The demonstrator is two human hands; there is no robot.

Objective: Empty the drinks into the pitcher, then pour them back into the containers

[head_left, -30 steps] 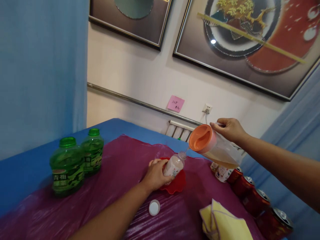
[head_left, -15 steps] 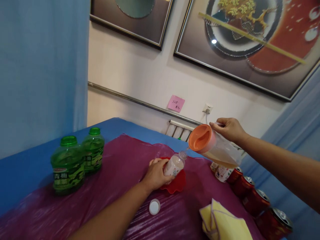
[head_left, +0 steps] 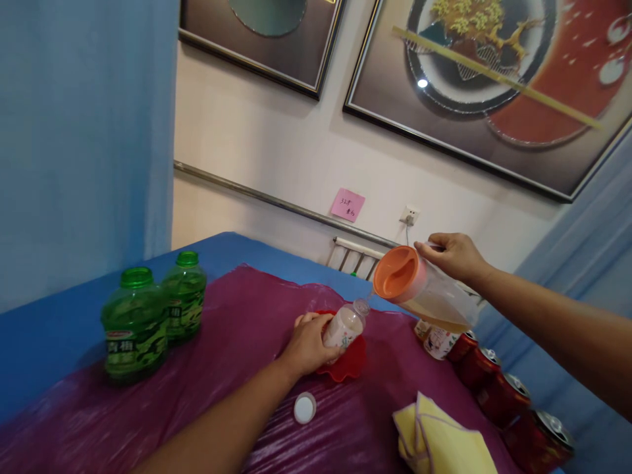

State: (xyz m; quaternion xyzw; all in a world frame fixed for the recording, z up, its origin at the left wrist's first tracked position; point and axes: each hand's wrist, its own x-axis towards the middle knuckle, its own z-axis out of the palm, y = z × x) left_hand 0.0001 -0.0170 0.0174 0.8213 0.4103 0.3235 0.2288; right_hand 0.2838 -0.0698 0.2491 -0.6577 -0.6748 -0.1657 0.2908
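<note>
My left hand is wrapped round a small clear bottle with a printed label, tilted with its open mouth toward the upper right. Beneath the bottle lies a red scalloped dish. My right hand grips the handle of a clear pitcher with an orange lid. The pitcher is tipped to the left, its spout at the bottle's mouth, and pale brown liquid lies along its lower side. A thin stream seems to run between them. Near my left forearm a white bottle cap rests on the purple plastic sheet.
Two green bottles stand at the left. Along the right edge are several red cans and a printed cup-like container. A folded yellow cloth lies in front. Blue curtains hang on both sides; a metal rail runs along the wall.
Hands, bottle and pitcher hold nearly the same pose. The liquid in the bottle looks about the same; only a very slight shift of the view shows.
</note>
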